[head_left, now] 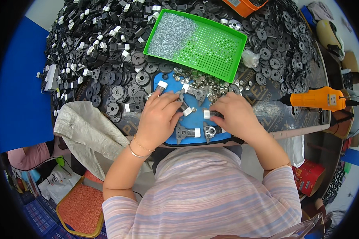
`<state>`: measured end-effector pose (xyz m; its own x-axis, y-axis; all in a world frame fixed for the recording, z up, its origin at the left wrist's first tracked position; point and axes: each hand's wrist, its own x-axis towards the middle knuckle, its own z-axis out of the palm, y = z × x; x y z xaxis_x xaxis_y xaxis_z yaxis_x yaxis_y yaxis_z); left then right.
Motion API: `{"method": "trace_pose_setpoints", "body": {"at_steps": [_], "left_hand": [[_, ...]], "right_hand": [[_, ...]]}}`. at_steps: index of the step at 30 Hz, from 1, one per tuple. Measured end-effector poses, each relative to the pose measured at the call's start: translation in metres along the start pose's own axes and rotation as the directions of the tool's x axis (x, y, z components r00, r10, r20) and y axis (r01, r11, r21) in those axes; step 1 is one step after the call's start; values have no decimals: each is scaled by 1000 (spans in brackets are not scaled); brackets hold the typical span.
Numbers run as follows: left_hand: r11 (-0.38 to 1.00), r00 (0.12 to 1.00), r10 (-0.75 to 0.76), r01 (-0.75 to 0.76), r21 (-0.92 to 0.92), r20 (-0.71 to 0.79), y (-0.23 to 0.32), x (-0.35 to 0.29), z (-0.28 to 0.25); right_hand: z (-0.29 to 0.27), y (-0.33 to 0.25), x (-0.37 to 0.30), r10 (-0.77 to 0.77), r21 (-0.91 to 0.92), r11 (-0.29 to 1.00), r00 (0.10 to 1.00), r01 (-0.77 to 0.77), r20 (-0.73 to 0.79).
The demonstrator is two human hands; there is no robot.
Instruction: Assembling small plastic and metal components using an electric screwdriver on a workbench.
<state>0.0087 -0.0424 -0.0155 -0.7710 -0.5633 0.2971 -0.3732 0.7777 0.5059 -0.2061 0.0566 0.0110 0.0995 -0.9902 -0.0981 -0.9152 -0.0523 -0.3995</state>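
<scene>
On a blue mat (193, 119) lie several black plastic brackets with white ends. My left hand (158, 114) curls its fingers around one black bracket with a white tip (186, 110); another white-tipped bracket (162, 85) shows beyond its knuckles. My right hand (236, 116) has thumb and fingers closed on a second bracket, whose white end (206, 114) points left. Between the hands sits a small metal bushing (194, 109). Nearer to me rest a bracket on its side (187, 132) and one with a round metal insert (210, 131). My palms hide parts of the held pieces.
Beyond the mat are loose metal bushings (216, 88) and a green tray (231, 75) partly filled with small silvery pieces. Brackets heap up at left, black discs (275, 63) at right. An orange electric screwdriver (317, 98) lies right; a whitish sack (89, 129) drapes the left edge.
</scene>
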Motion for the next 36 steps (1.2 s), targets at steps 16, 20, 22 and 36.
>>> {"method": "trace_pose_setpoints", "body": {"at_steps": [16, 20, 22, 36], "left_hand": [[997, 996, -42, 37, 71, 77, 30, 8, 13], [985, 999, -28, 25, 170, 18, 31, 13, 33], [982, 999, -28, 22, 186, 31, 31, 13, 34], [993, 972, -99, 109, 37, -212, 1, 15, 4]], "right_hand": [[19, 1, 17, -122, -115, 987, 989, 112, -79], [15, -2, 21, -26, 32, 999, 977, 34, -212], [10, -7, 24, 66, 133, 991, 959, -30, -274], [19, -8, 45, 19, 130, 991, 924, 33, -382]]}}
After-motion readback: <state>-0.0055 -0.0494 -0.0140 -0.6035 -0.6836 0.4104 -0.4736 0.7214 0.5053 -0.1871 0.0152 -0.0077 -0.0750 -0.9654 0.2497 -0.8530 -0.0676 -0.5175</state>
